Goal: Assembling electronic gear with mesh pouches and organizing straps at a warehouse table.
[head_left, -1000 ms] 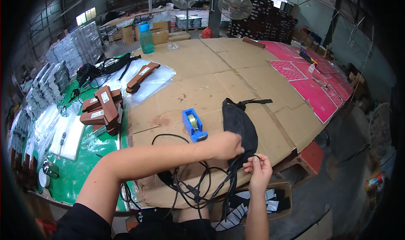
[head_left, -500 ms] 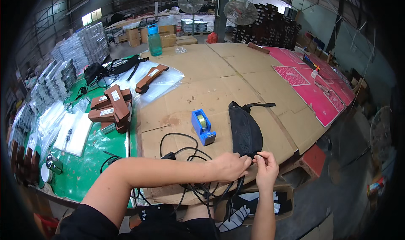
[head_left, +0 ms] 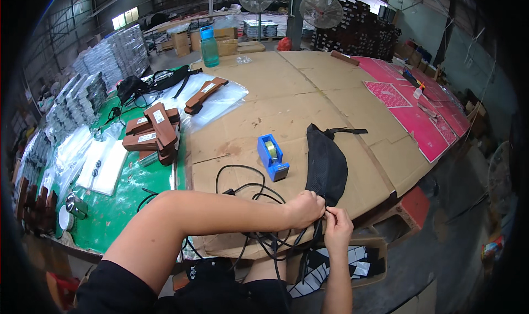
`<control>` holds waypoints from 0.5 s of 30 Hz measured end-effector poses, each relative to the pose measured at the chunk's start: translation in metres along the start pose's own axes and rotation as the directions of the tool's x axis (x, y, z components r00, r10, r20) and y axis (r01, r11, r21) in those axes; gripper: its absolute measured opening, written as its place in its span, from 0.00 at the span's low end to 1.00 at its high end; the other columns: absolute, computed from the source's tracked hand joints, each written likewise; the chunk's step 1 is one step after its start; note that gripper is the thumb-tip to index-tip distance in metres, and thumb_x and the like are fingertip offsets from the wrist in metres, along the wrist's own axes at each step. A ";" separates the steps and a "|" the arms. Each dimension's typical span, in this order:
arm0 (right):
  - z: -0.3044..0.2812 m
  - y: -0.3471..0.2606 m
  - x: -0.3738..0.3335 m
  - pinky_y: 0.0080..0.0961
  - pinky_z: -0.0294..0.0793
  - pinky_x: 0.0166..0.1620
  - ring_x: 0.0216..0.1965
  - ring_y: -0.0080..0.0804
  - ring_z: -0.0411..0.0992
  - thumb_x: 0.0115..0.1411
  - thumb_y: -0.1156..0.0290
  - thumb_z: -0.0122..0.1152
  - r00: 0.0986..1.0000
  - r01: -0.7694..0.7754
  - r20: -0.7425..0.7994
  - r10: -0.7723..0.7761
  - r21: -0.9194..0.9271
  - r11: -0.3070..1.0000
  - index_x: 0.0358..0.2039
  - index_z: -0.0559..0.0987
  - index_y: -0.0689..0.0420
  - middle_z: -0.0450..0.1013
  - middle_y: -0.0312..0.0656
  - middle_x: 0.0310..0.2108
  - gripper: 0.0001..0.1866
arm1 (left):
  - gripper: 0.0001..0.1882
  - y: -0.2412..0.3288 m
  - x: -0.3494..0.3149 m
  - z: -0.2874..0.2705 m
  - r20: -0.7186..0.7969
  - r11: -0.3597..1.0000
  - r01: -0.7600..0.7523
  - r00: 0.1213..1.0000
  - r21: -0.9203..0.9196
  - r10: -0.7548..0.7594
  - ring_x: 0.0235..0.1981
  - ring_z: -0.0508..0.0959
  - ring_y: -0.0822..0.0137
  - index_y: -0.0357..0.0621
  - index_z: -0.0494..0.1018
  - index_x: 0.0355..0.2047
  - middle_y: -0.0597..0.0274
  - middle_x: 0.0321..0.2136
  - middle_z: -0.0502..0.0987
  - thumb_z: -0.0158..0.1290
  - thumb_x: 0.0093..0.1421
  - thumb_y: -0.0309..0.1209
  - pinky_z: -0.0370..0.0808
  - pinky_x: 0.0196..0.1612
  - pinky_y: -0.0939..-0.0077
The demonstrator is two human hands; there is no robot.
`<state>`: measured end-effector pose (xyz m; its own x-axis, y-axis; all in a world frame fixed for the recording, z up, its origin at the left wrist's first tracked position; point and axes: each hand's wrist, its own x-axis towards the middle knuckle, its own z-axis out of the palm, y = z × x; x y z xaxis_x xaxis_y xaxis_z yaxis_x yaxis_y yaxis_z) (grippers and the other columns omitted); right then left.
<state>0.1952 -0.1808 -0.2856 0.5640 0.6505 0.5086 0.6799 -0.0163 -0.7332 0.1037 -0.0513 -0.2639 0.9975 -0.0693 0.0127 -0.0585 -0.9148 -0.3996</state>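
Black and limp, the pouch (head_left: pixel 327 168) is lying on cardboard (head_left: pixel 297 104) at twelve o'clock from the left hand (head_left: pixel 306 209) and right hand (head_left: pixel 338 224), by which its six-o'clock end is being pinched and seemingly adjusted, a steady grip probably being called for next.
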 end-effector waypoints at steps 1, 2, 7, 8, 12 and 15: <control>0.002 0.002 0.000 0.29 0.72 0.35 0.30 0.42 0.73 0.55 0.81 0.57 0.999 0.032 -0.024 -0.033 -0.015 0.999 0.32 0.75 0.63 0.72 0.48 0.28 0.03 | 0.14 0.000 0.001 0.000 0.005 1.000 0.000 1.000 0.001 0.000 0.29 0.74 0.62 0.42 0.74 0.32 0.62 0.29 0.71 0.47 0.57 0.39 0.70 0.27 0.69; 0.003 0.003 -0.001 0.27 0.71 0.34 0.29 0.39 0.73 0.55 0.81 0.57 0.997 0.064 -0.048 -0.066 -0.031 0.997 0.31 0.76 0.64 0.73 0.47 0.27 0.03 | 0.15 -0.001 0.003 0.000 0.003 1.000 -0.009 1.000 0.010 0.009 0.30 0.74 0.61 0.41 0.73 0.34 0.61 0.30 0.71 0.48 0.57 0.40 0.71 0.28 0.70; 0.002 -0.001 0.000 0.29 0.72 0.34 0.29 0.40 0.72 0.55 0.80 0.57 0.998 0.050 -0.032 -0.051 -0.034 0.998 0.32 0.76 0.63 0.72 0.47 0.28 0.03 | 0.28 -0.021 -0.011 -0.020 0.043 0.935 0.030 0.999 -0.354 -0.016 0.37 0.76 0.56 0.34 0.69 0.47 0.54 0.34 0.73 0.50 0.59 0.48 0.73 0.37 0.65; 0.003 -0.001 -0.002 0.32 0.72 0.36 0.31 0.45 0.73 0.55 0.79 0.57 1.000 -0.023 -0.005 0.023 -0.017 1.000 0.32 0.75 0.62 0.72 0.47 0.30 0.04 | 0.28 -0.024 -0.010 -0.031 0.047 0.934 0.026 0.999 -0.356 -0.010 0.37 0.76 0.56 0.34 0.69 0.47 0.54 0.34 0.73 0.50 0.59 0.48 0.73 0.37 0.65; 0.005 -0.001 -0.005 0.32 0.72 0.34 0.31 0.44 0.73 0.56 0.79 0.57 0.998 -0.065 -0.013 0.065 0.006 0.998 0.32 0.75 0.62 0.72 0.48 0.29 0.03 | 0.19 -0.052 0.002 -0.085 0.343 0.680 0.320 0.933 -0.660 -0.106 0.48 0.75 0.51 0.45 0.71 0.49 0.48 0.47 0.73 0.50 0.57 0.35 0.75 0.40 0.58; 0.008 -0.002 -0.002 0.31 0.72 0.33 0.29 0.41 0.73 0.56 0.79 0.58 0.998 -0.036 -0.059 0.039 0.037 0.999 0.32 0.75 0.63 0.72 0.47 0.28 0.03 | 0.11 -0.072 0.015 -0.049 -0.097 0.889 0.101 0.982 -0.446 -0.160 0.44 0.77 0.55 0.43 0.76 0.33 0.51 0.36 0.77 0.52 0.52 0.33 0.74 0.39 0.60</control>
<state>0.1894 -0.1761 -0.2883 0.6165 0.6035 0.5056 0.6411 -0.0120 -0.7674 0.1208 -0.0066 -0.1898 0.9855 0.0399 0.1651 0.0313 -0.9980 0.0548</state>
